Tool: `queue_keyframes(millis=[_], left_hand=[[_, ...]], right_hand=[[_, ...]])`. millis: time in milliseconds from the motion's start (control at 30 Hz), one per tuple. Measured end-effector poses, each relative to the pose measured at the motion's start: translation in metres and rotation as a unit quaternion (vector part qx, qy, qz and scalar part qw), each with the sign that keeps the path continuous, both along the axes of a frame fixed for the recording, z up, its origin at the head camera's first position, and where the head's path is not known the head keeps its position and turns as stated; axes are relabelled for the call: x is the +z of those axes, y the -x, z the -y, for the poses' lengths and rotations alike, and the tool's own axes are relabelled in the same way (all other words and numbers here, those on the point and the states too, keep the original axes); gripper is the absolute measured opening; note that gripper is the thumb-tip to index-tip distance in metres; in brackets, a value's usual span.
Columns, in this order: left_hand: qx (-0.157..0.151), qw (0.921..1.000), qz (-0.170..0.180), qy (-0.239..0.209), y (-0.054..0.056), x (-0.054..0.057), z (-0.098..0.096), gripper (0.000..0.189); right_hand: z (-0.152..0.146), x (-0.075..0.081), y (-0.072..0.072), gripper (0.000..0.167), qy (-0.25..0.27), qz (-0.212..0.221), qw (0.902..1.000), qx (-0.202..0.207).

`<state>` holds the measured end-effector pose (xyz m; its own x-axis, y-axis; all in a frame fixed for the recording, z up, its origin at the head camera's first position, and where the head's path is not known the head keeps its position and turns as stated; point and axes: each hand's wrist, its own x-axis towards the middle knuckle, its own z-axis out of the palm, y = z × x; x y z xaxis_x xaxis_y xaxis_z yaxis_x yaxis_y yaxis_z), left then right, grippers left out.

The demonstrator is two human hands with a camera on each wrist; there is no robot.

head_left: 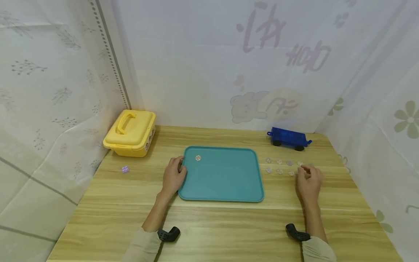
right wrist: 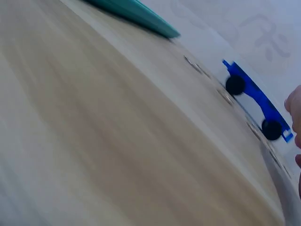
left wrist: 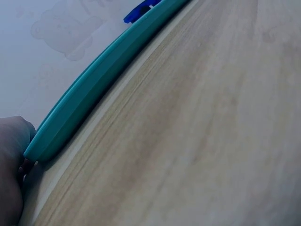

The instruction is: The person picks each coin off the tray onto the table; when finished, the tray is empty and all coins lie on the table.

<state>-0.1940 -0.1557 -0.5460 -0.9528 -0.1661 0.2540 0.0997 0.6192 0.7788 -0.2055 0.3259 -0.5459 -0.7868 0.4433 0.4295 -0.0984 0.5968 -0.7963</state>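
A teal tray (head_left: 222,174) lies on the table, with one small round silvery coin-like disc (head_left: 198,158) near its upper left corner. My left hand (head_left: 173,176) grips the tray's left rim, the thumb at the edge. Right of the tray, several similar discs (head_left: 279,171) lie flat in two rows. My right hand (head_left: 309,182) is over the right end of these rows, its fingers bent and slightly blurred. Whether a disc is between its fingertips cannot be seen. In the right wrist view, only part of the right hand (right wrist: 296,115) shows at the edge.
A blue toy wagon (head_left: 289,137) with black wheels stands behind the discs. At the back left is a yellow lidded box (head_left: 131,133) with a handle. A small purple block (head_left: 125,169) lies in front of it. Printed cloth (head_left: 196,72) hangs behind the table.
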Motion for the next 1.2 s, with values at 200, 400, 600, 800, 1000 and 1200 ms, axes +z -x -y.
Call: queue_keyframes(millis=[200,400,600,800,1000,1200], left_hand=[[0.002,1.0000,-0.008,0.000,0.000,0.000,0.000,0.041],[0.002,1.0000,-0.007,-0.006,-0.001,0.000,0.000,0.041],[-0.001,1.0000,0.000,-0.008,-0.001,0.000,-0.001,0.041],[0.000,1.0000,-0.003,-0.009,-0.001,0.001,0.000,0.041],[0.001,0.9999,-0.009,-0.010,-0.001,0.002,0.000,0.040],[-0.004,0.9999,-0.005,-0.009,-0.002,0.002,0.001,0.040]], right_hand=[[0.036,0.012,0.008,0.027,0.017,0.032,0.9979,0.054],[0.087,0.017,0.026,0.024,0.009,0.019,0.9894,0.144],[0.142,0.017,0.037,0.018,-0.020,-0.001,0.9746,0.223],[0.199,0.016,0.038,0.017,-0.051,0.013,0.9603,0.274],[0.249,0.011,0.037,0.019,-0.094,0.025,0.9442,0.315],[0.287,0.006,0.035,0.025,-0.136,0.049,0.9410,0.306]])
